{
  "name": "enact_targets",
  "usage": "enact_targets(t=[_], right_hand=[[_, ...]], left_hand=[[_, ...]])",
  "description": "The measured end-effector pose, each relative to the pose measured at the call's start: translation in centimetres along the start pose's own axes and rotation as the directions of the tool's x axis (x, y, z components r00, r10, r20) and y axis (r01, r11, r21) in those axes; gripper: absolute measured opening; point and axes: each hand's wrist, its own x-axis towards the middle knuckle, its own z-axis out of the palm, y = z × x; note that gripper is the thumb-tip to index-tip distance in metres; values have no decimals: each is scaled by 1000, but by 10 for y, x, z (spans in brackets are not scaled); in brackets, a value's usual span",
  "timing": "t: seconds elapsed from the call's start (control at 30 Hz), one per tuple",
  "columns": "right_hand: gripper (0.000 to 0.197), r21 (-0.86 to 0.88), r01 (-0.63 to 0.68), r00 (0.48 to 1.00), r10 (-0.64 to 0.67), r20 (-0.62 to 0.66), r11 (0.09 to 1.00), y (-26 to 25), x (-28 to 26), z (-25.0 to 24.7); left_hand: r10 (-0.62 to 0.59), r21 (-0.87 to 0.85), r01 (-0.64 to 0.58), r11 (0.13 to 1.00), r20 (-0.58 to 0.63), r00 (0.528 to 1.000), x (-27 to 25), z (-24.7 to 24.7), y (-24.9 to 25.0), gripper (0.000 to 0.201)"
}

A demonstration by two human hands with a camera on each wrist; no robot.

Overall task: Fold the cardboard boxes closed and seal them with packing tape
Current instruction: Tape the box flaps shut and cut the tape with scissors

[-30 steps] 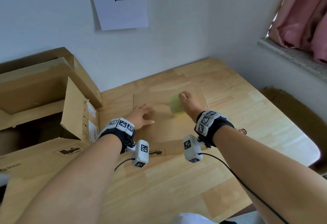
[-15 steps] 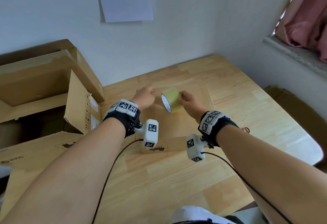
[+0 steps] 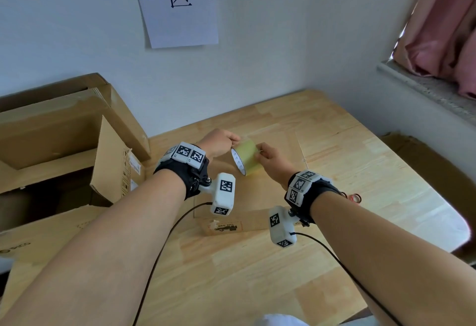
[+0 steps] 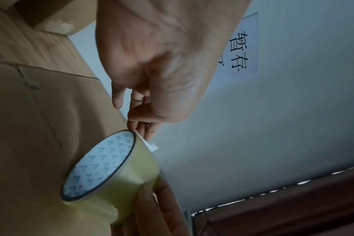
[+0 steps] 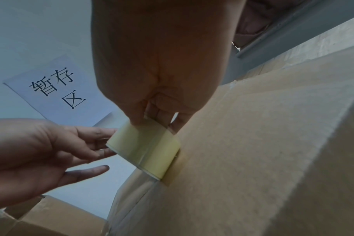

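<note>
My right hand (image 3: 268,157) gripped the tape roll (image 3: 246,157), fingers curled round its outer band, and held it clear above the flat box (image 3: 257,197) lying on the table (image 3: 347,171). My left hand (image 3: 219,141) pinched the loose tape end (image 4: 150,143) at the roll's upper rim, with the little finger spread free (the tab was small and folded back on itself).

Risks, as I judged them: the tab could slip from so slight a pinch and stick back down on the roll. A crooked pull might split the film or let it fold onto itself. The roll, held only by its band, could twist in my grip as tension came on.

Room for moving: the table's right half lay open toward its far edge. To my left stood the large open box (image 3: 64,158), its raised flap (image 3: 110,166) near my left wrist, limiting any leftward draw. The wall (image 3: 283,55) closed off the far side.
</note>
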Motion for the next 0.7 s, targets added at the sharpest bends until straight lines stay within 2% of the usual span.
enact_targets(t=[0.13, 0.27, 0.37, 0.47, 0.57, 0.7], right_hand=[[24, -14, 7, 1000, -7, -3, 1000, 0, 1, 0], [24, -3, 20, 1000, -20, 4, 1000, 2, 3, 1], [24, -18, 14, 1000, -14, 9, 1000, 4, 5, 0], [23, -22, 6, 1000, -5, 29, 1000, 4, 5, -1], [22, -40, 1, 999, 1, 45, 999, 4, 6, -1], [21, -31, -9, 999, 11, 46, 999, 2, 6, -2]], left_hand=[[25, 12, -25, 1000, -22, 999, 0, 0, 5, 36], [69, 136, -63, 989, -35, 997, 6, 2, 7, 21], [108, 153, -90, 984, -109, 988, 9, 6, 7, 16], [81, 114, -62, 992, -166, 983, 13, 9, 5, 14], [33, 86, -18, 996, -169, 985, 16, 9, 4, 15], [59, 96, -44, 994, -164, 985, 14, 8, 4, 16]])
